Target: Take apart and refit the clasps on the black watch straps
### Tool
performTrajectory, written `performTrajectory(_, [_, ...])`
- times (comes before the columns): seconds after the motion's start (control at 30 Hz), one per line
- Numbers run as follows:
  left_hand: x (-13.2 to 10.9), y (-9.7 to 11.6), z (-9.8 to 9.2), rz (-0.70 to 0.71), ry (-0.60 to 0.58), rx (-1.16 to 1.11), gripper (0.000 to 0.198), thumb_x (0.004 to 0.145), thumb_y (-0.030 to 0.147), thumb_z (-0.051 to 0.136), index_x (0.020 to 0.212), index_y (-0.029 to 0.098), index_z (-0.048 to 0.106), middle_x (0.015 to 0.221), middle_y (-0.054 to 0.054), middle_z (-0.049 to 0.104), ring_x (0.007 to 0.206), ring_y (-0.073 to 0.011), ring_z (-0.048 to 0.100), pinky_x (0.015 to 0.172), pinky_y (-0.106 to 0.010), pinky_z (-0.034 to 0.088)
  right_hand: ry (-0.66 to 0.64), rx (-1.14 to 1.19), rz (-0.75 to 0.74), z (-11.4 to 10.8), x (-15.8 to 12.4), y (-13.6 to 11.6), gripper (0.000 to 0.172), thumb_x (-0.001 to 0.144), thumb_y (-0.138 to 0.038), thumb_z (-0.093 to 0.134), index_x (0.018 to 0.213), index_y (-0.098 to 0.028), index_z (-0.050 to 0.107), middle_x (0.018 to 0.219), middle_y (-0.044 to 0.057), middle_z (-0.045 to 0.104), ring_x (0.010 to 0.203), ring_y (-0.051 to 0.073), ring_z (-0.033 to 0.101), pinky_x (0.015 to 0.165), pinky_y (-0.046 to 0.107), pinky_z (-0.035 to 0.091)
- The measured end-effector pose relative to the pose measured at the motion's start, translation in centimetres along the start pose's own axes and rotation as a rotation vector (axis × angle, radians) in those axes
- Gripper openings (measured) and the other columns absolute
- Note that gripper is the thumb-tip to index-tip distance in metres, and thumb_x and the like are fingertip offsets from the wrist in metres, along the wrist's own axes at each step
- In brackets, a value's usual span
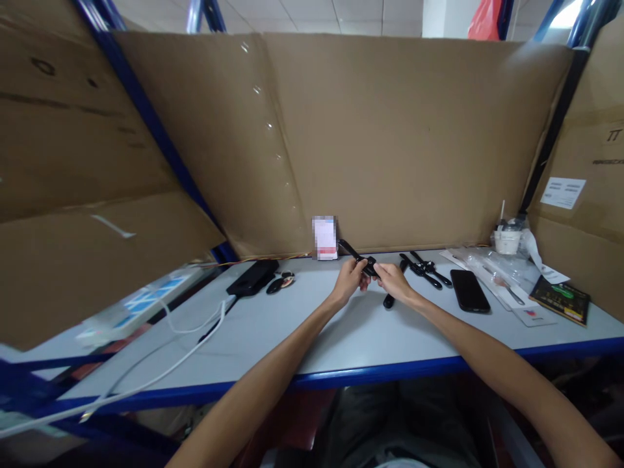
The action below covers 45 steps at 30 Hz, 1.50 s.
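Note:
A black spokeshave is held in both hands above the grey tabletop, one handle slanting up to the left. My left hand closes around its left side, thumb on top near the middle. On the other side, my right hand pinches it by the body with thumb and fingers, hiding that end. Partly under my right hand lies another black spokeshave. Two more, a spokeshave and a second spokeshave, rest side by side to the right.
A black phone lies right of the tools, near plastic packaging and a cup. Leftward are a black box-like device, keys, white cables and a power strip. Cardboard walls the back; a lit screen leans there.

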<state>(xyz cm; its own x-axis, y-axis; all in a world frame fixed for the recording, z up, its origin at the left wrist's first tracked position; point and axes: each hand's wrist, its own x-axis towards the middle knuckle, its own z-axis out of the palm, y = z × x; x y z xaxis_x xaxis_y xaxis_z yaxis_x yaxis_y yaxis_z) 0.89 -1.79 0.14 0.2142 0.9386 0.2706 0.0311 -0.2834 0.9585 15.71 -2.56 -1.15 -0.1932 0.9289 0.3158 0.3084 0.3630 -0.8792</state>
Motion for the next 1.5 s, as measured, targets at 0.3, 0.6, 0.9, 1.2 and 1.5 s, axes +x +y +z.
performTrajectory(0.3, [-0.5,0.6,0.1,-0.011,-0.026,-0.040,0.039,0.083,0.056,0.057,0.082,0.019,0.046,0.058,0.002,0.059,0.040,-0.0097,0.051,0.036,-0.020,0.037,0.025,-0.064,-0.044,-0.1,-0.1,-0.1,0.044,0.098,-0.047,0.037,0.068,-0.019,0.053,0.052,-0.003,0.046,0.049,0.012,0.043,0.055,0.024,0.032])
performTrajectory(0.6, [-0.5,0.7,0.0,-0.030,-0.050,-0.037,0.042,0.085,0.060,0.057,0.082,0.019,0.046,0.061,0.000,0.059,0.044,-0.0099,0.050,0.038,-0.020,0.038,0.040,-0.149,-0.085,-0.1,-0.1,-0.1,0.042,0.100,-0.040,0.036,0.068,-0.019,0.054,0.054,-0.002,0.050,0.054,0.013,0.048,0.059,0.024,0.034])
performTrajectory(0.9, [0.7,0.3,-5.0,0.143,0.023,0.777,0.016,0.090,0.036,0.056,0.089,0.021,0.057,0.070,-0.002,0.062,0.059,-0.0145,0.057,0.054,-0.022,0.038,0.288,-0.388,0.004,-3.4,1.5,0.2,0.044,0.103,-0.032,0.036,0.076,-0.016,0.068,0.077,0.008,0.072,0.071,0.018,0.064,0.067,0.025,0.039])
performTrajectory(1.2, [1.0,-1.7,-6.3,0.148,-0.335,1.083,0.038,0.081,0.025,0.063,0.119,0.022,0.069,0.095,-0.007,0.073,0.076,-0.0184,0.064,0.069,-0.025,0.044,0.328,-0.537,0.191,-6.2,2.2,1.4,0.045,0.105,-0.027,0.036,0.092,-0.013,0.076,0.094,0.011,0.078,0.086,0.020,0.069,0.075,0.026,0.041])
performTrajectory(1.5, [1.1,-1.5,-5.3,0.094,-0.343,1.086,0.010,0.075,0.015,0.062,0.078,0.018,0.071,0.072,-0.004,0.068,0.066,-0.0176,0.059,0.064,-0.025,0.040,0.228,-0.607,0.160,-4.7,1.8,0.9,0.045,0.106,-0.025,0.037,0.092,-0.013,0.078,0.096,0.012,0.078,0.092,0.021,0.071,0.077,0.025,0.041])
